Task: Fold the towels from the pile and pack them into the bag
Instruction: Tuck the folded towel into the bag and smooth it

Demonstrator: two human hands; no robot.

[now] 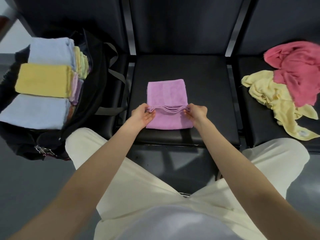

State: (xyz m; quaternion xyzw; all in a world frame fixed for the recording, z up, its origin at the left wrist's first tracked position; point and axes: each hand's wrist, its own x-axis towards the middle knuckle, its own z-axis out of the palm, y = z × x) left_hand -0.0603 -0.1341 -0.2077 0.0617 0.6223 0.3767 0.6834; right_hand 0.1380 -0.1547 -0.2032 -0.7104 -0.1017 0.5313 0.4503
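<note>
A purple towel (167, 94) lies partly folded on the middle black seat (207, 80). My left hand (142, 115) pinches the left end of its layered edge, and my right hand (196, 112) pinches the right end, both holding the stacked edges slightly above the lower part of the towel. On the left seat stands an open black bag (97, 84) packed with folded towels: light blue (50, 51), yellow (43, 80) and another light blue (34, 112), with several more on edge beside them. On the right seat lies the unfolded pile: a pink towel (297, 71) over a pale yellow towel (275, 101).
The seats form a row with dark backrests behind and metal dividers between them. The bag's straps (116, 75) hang toward the middle seat. My legs in white trousers (155, 187) are below the seat's front edge, over a grey floor.
</note>
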